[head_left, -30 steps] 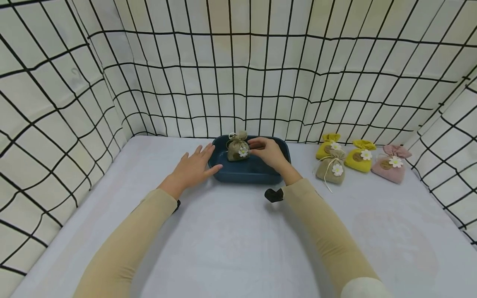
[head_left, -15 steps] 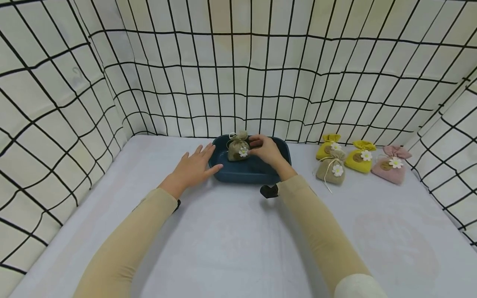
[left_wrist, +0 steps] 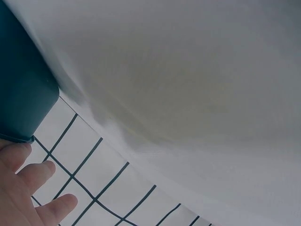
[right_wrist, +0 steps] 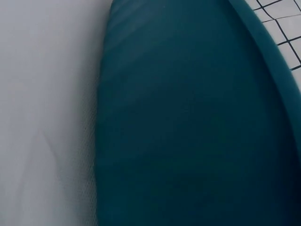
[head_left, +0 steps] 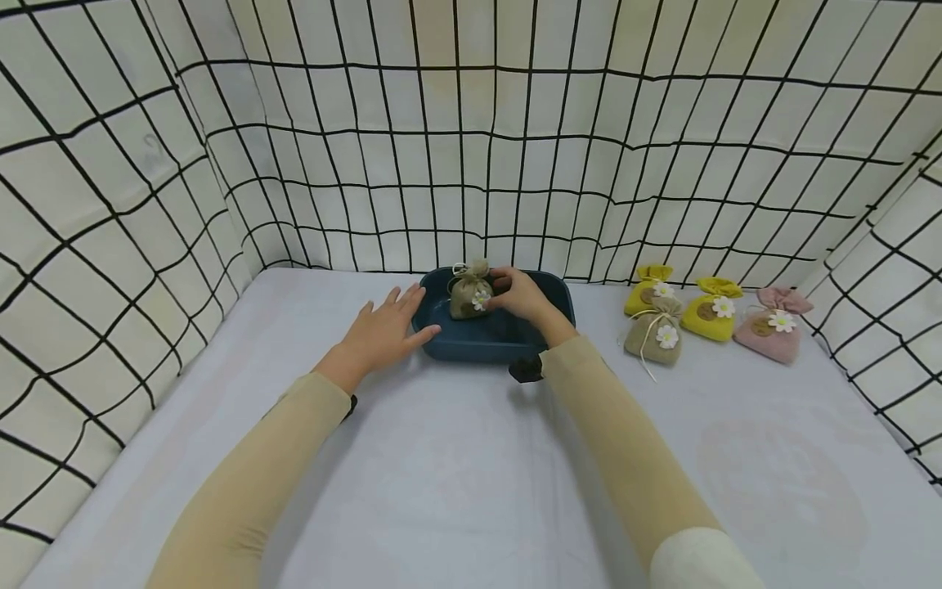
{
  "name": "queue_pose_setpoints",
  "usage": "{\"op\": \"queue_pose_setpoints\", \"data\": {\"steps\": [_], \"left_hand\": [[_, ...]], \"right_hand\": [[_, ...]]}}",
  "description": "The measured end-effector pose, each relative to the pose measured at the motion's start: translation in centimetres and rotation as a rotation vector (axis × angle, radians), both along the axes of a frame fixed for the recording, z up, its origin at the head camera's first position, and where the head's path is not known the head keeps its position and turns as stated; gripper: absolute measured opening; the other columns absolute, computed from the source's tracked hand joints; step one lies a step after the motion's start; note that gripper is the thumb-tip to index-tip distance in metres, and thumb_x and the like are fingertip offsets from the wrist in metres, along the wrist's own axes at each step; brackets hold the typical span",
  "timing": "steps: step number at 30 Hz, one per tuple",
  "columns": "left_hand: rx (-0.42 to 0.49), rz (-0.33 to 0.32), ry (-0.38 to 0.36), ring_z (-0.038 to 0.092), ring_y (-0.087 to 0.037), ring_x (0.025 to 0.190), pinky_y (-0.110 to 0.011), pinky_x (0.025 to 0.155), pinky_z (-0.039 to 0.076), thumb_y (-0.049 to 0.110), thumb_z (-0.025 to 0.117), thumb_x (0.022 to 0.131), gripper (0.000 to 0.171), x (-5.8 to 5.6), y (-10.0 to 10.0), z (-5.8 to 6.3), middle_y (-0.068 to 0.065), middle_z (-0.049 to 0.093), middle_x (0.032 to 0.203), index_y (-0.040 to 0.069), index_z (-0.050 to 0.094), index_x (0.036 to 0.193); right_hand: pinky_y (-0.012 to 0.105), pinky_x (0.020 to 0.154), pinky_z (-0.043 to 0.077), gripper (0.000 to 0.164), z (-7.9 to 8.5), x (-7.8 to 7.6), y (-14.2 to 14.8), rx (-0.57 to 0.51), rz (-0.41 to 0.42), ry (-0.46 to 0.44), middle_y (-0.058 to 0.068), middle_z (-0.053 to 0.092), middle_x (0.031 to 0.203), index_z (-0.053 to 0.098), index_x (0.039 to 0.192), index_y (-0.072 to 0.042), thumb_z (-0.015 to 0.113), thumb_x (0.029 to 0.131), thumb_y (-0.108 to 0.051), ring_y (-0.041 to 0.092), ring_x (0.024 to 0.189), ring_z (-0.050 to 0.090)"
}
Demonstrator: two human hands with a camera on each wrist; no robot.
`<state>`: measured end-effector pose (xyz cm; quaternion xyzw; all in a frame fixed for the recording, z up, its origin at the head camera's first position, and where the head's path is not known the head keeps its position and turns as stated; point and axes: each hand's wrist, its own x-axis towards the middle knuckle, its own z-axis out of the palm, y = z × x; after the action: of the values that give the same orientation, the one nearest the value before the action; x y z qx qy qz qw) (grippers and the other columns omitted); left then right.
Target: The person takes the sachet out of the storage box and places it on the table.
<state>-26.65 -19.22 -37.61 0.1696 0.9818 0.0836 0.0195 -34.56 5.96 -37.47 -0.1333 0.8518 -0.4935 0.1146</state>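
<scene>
In the head view, a small olive-beige drawstring pouch [head_left: 468,298] with a white daisy stands upright inside the dark blue tray [head_left: 478,352]. My right hand [head_left: 524,296] reaches over the tray from the right and pinches the pouch's right side, its thumb by the daisy. My left hand [head_left: 375,331] is spread, with fingertips at the tray's left rim. Seen from the left wrist, its fingers [left_wrist: 40,176] are next to the tray's corner [left_wrist: 28,84]. Only the tray's side and rim [right_wrist: 188,113] fill the right wrist view; the right hand is out of it.
On the right stand a beige pouch [head_left: 653,339], two yellow pouches [head_left: 708,317] and a pink pouch [head_left: 769,331], each with a daisy. Black-lined white walls [head_left: 515,164] enclose the white tabletop [head_left: 441,474] at the back and sides.
My right hand and forearm have shifted slightly left, bringing the thumb against the pouch's daisy, which has turned a little. The left hand and the tray have stayed in place.
</scene>
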Motion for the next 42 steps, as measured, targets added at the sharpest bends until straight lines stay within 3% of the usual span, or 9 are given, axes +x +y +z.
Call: {"op": "queue_pose_setpoints", "data": {"steps": [9, 21, 29, 35, 42], "left_hand": [[-0.003, -0.003, 0.002, 0.015, -0.040, 0.154, -0.070, 0.116, 0.018, 0.062, 0.041, 0.105, 0.085, -0.05, -0.02, -0.10, -0.013, 0.017, 0.170, 0.004, 0.019, 0.164], [0.004, 0.000, 0.001, 0.016, -0.040, 0.154, -0.071, 0.115, 0.019, 0.060, 0.042, 0.106, 0.084, -0.04, 0.01, -0.03, -0.013, 0.017, 0.170, 0.004, 0.019, 0.164], [0.011, -0.005, 0.003, 0.016, -0.041, 0.154, -0.071, 0.115, 0.018, 0.059, 0.043, 0.106, 0.084, -0.11, -0.06, -0.05, -0.013, 0.017, 0.170, 0.004, 0.019, 0.164], [0.013, -0.008, 0.003, 0.016, -0.041, 0.154, -0.071, 0.115, 0.018, 0.060, 0.043, 0.105, 0.085, -0.12, -0.04, -0.05, -0.013, 0.017, 0.170, 0.003, 0.019, 0.164], [0.006, -0.003, -0.004, 0.016, -0.040, 0.154, -0.071, 0.116, 0.018, 0.060, 0.042, 0.106, 0.085, -0.07, -0.08, -0.07, -0.013, 0.016, 0.170, 0.004, 0.018, 0.164]], "right_hand": [[0.047, 0.103, 0.048, 0.071, -0.55, -0.23, -0.78, -0.078, 0.017, -0.069, 0.023, 0.048, 0.149, 0.038, 0.155, 0.001, 0.073, 0.093, -0.002, 0.036, 0.132, 0.050], [0.045, 0.111, 0.041, 0.078, -0.54, -0.14, -0.91, -0.012, 0.058, -0.034, 0.026, 0.047, 0.149, 0.035, 0.157, 0.001, 0.073, 0.089, 0.007, 0.037, 0.132, 0.049], [0.046, 0.107, 0.045, 0.072, -0.46, -0.05, -0.64, 0.023, 0.067, -0.037, 0.026, 0.049, 0.147, 0.042, 0.153, 0.001, 0.072, 0.089, 0.011, 0.037, 0.132, 0.050], [0.046, 0.110, 0.041, 0.065, -0.63, -0.14, -0.75, 0.028, 0.036, 0.021, 0.025, 0.054, 0.143, 0.049, 0.149, 0.000, 0.072, 0.089, 0.009, 0.037, 0.132, 0.051], [0.046, 0.111, 0.041, 0.061, -1.05, -0.33, -0.70, 0.024, 0.048, 0.015, 0.025, 0.052, 0.146, 0.049, 0.148, 0.002, 0.071, 0.091, 0.008, 0.036, 0.136, 0.048]]}}
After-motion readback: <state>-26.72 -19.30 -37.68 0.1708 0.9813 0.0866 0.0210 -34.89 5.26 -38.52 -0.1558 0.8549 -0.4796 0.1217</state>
